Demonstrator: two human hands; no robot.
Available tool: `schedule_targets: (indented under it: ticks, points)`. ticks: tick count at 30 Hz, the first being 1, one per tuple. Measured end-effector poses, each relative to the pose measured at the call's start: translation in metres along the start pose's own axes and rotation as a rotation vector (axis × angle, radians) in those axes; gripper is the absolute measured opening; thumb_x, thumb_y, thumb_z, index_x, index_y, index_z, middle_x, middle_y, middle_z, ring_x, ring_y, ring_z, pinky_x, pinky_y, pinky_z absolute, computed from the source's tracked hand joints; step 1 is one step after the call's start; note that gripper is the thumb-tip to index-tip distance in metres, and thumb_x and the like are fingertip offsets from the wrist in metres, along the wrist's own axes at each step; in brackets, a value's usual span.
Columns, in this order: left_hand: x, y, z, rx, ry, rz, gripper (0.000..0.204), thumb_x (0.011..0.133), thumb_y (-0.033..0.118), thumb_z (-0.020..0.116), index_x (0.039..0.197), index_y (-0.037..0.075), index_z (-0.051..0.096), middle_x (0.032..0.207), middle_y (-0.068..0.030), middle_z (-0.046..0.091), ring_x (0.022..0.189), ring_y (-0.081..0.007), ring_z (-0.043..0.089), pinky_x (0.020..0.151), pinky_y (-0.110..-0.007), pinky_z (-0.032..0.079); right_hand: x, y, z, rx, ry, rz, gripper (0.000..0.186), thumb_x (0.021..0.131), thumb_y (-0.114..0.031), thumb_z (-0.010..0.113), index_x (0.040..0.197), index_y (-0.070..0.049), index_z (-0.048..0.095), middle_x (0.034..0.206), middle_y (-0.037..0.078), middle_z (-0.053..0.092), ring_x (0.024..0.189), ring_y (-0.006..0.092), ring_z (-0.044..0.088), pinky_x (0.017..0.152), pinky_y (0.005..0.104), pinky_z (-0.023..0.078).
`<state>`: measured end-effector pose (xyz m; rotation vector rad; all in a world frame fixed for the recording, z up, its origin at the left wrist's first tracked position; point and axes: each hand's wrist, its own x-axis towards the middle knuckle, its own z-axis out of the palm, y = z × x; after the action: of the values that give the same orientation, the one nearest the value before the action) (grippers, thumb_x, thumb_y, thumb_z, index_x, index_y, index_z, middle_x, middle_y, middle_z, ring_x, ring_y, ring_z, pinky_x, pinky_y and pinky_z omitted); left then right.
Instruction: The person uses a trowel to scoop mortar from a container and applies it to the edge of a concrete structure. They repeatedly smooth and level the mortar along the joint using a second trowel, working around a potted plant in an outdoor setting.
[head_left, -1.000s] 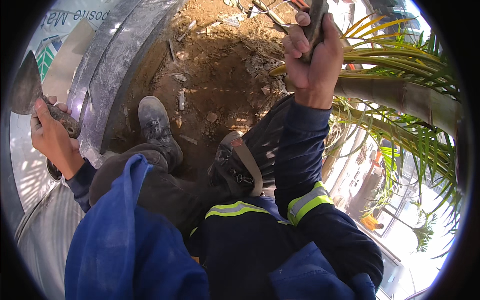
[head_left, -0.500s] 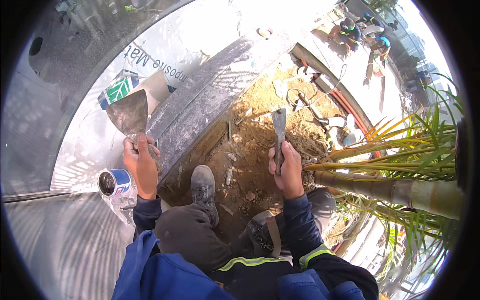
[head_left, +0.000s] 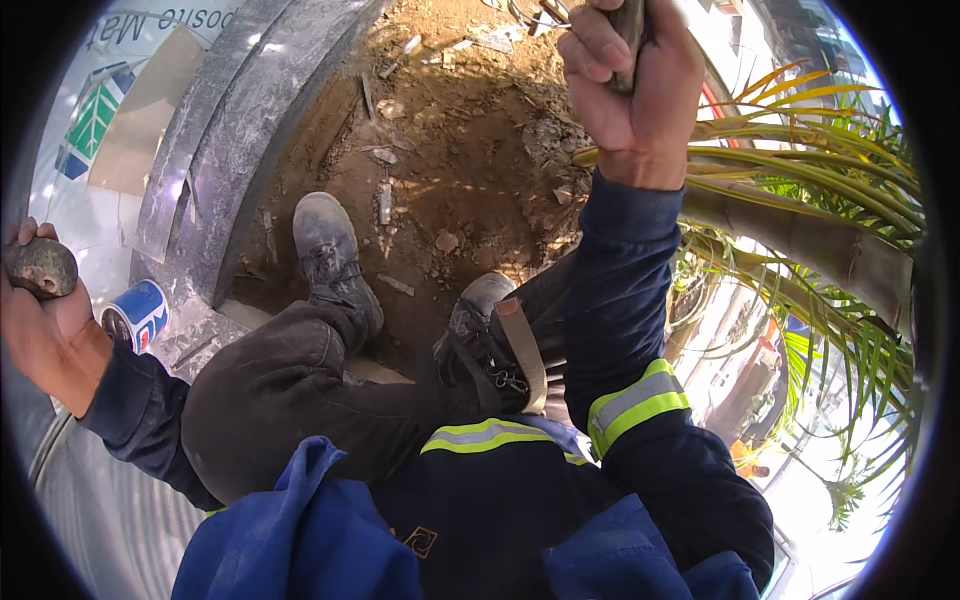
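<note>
L hand (head_left: 52, 325) & R hand (head_left: 640, 110) sit wider apart than before, fingers (head_left: 592, 52) wrapped round trowel hdl (head_left: 42, 268) & scraper hdl (head_left: 627, 45) resp.

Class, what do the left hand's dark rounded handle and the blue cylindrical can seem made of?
Dark rounded handle: perhaps worn wood, matte, its end mottled brown; plastic possible.
Blue cylindrical can: probably metal, smooth printed finish, thin round rim.

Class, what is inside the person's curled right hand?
The right hand grips a dark handle. The part under its fingers is covered; the upper end is out of frame.
</note>
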<state>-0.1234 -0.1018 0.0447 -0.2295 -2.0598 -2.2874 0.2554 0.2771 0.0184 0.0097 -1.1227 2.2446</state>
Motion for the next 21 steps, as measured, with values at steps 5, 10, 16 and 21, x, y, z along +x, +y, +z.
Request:
schedule_targets:
  ticks: [5,10,16,21]
  points:
    - [-0.040,0.013,0.002,-0.204,0.076,-0.023,0.038,0.112,0.037,0.045,0.116,0.000,0.055,0.111,-0.0122,0.062,0.092,-0.0247,0.060,0.081,-0.041,0.055,-0.053,0.066,0.015,-0.135,0.420,0.347,0.037,0.112,-0.033,0.039,0.119,0.000,0.057,0.090,0.008,0.065,0.055,0.0121,0.050,0.050,0.0277,0.042]
    - [-0.084,0.012,0.016,-0.067,0.145,0.044,0.041,0.109,0.035,0.053,0.111,-0.005,0.059,0.090,-0.0147,0.067,0.072,-0.0229,0.064,0.067,-0.036,0.054,-0.104,0.141,0.019,-0.371,0.450,0.604,0.042,0.113,-0.036,0.038,0.123,0.000,0.058,0.090,0.007,0.065,0.059,0.0114,0.053,0.053,0.0267,0.044]
    - [-0.130,-0.038,-0.053,0.182,0.173,0.137,0.030,0.106,0.026,0.062,0.114,-0.003,0.058,0.091,-0.0149,0.068,0.065,-0.0189,0.063,0.062,-0.030,0.052,-0.111,0.224,0.018,-0.530,0.219,0.752,0.050,0.113,-0.037,0.043,0.141,0.002,0.055,0.095,0.005,0.067,0.070,0.0088,0.058,0.062,0.0239,0.047]
    - [-0.158,-0.069,-0.091,0.228,0.228,0.037,0.026,0.107,0.024,0.058,0.113,-0.001,0.057,0.092,-0.0130,0.067,0.065,-0.0176,0.062,0.062,-0.029,0.051,-0.097,0.262,0.014,-0.611,0.118,0.756,0.047,0.110,-0.033,0.053,0.143,0.002,0.055,0.109,0.006,0.069,0.086,0.0092,0.062,0.072,0.0248,0.052]
